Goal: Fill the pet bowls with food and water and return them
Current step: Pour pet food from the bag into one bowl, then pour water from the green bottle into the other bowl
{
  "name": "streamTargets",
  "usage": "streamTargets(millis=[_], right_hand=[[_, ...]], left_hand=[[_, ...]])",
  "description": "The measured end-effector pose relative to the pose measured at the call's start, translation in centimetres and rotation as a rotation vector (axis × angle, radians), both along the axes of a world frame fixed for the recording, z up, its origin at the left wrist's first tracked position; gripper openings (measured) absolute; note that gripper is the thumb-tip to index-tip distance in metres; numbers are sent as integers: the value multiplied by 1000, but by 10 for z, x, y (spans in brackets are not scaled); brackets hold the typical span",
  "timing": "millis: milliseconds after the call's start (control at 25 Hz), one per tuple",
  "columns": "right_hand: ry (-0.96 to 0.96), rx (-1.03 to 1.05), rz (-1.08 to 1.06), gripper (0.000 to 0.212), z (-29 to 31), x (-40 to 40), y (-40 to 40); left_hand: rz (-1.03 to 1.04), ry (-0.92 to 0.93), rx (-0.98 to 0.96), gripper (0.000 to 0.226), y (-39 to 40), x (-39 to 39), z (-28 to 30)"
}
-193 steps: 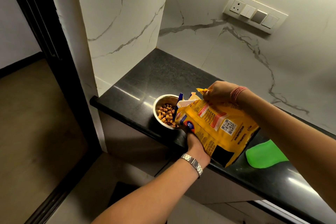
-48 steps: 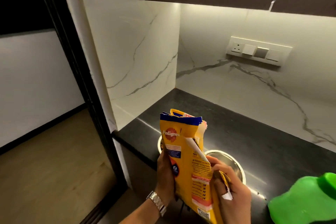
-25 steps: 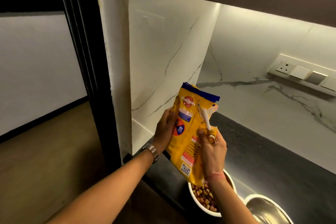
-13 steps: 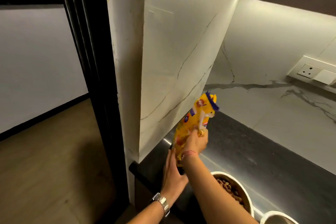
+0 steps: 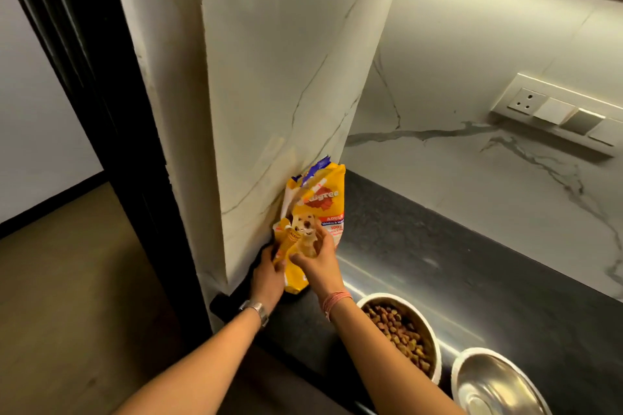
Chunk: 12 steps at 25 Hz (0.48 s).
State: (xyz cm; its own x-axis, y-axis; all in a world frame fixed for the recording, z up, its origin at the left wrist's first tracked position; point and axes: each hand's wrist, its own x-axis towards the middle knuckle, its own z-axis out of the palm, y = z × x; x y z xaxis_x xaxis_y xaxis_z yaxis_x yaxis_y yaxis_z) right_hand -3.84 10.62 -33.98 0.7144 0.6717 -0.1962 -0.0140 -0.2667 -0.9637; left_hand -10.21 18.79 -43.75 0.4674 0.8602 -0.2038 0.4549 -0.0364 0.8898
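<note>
Yellow food bag [image 5: 318, 209] stood upright at the left end of the black tabletop [image 5: 472, 280], its back leaning on the marble side wall [image 5: 279, 77]. Print partly readable: "...digree" on a red patch, "ADULT" on a red band below it, a puppy picture, "100%" lower down; the rest was too small or creased to read. The bag top was crumpled, with a blue strip at the edge. Left hand [image 5: 268, 276] wrapped the bag's lower left side, fingers closed on it, watch [image 5: 256, 308] on the wrist, forearm coming up from bottom left. Right hand [image 5: 318, 268] sat on the bag's front lower part, fingers curled and pinching the film at the puppy picture, pink thread band [image 5: 337, 298] on the wrist, forearm running in from bottom right. Both hands gripped the bag. Steel bowl with kibble [image 5: 401, 335] sat on the tabletop just right of the right wrist, near the front edge, apart from the bag. Second steel bowl [image 5: 495, 384] was just beside it to the right with nothing visible inside, cut off by the frame edge. Socket and switch plate [image 5: 556, 113] on the back wall.
</note>
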Motion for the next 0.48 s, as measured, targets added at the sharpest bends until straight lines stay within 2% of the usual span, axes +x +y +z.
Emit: streamTargets(millis=[120,280,480], right_hand=[[84,-25,-73,73,-1,12,-28],[66,-28,-260,79,7,45,-79],[-63,-24,-445,74,23,89,-174]], left_hand=[[44,-65,7,52,0,0,-4],[171,-149,37,64,-45,-10,-3],[209,-238,313,64,-83,-23,8]])
